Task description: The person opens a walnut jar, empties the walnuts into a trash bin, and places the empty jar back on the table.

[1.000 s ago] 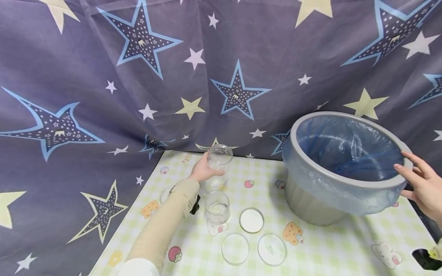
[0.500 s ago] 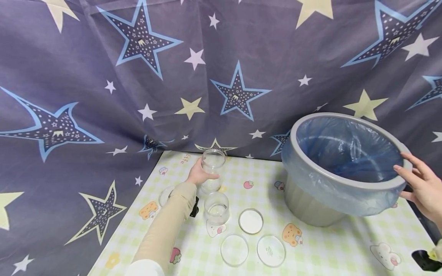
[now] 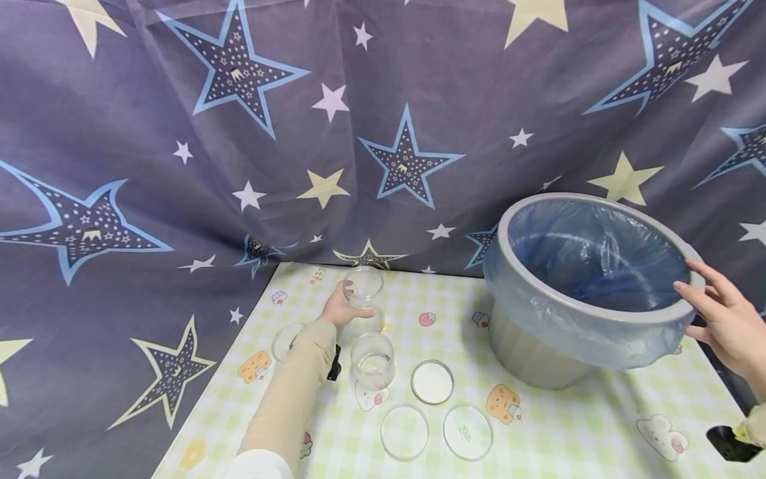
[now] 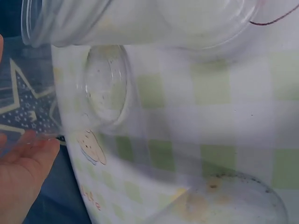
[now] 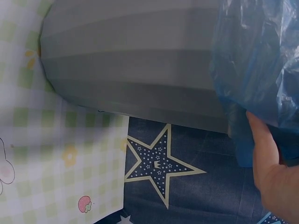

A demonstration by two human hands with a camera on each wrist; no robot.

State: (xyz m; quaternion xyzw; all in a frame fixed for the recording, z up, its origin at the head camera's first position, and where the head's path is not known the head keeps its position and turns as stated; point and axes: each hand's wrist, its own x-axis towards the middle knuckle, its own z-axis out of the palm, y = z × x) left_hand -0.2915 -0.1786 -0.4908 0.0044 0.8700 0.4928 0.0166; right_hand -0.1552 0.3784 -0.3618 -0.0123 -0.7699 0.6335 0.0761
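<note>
My left hand (image 3: 342,309) reaches to the back left of the table and holds a tall clear jar (image 3: 366,285) by its side. In the left wrist view the clear jar's round base (image 4: 107,84) is against the tablecloth, and some fingers (image 4: 32,158) show at its wall. A shorter clear jar (image 3: 372,362) stands just in front. At the right, my right hand (image 3: 727,313) grips the rim of a grey trash can (image 3: 532,352) lined with a blue bag (image 3: 574,339). In the right wrist view part of that hand is hidden behind the bag.
Three round clear lids or discs lie at the front: a white-looking one (image 3: 432,382), a plain one (image 3: 404,432) and a printed one (image 3: 468,432). Another clear disc (image 3: 287,341) lies left of my forearm. A star-patterned cloth (image 3: 287,159) hangs behind the table.
My left hand has brought the tall jar left and down, toward the front, to a place behind the shorter jar. The right hand keeps its hold on the trash can's rim.
</note>
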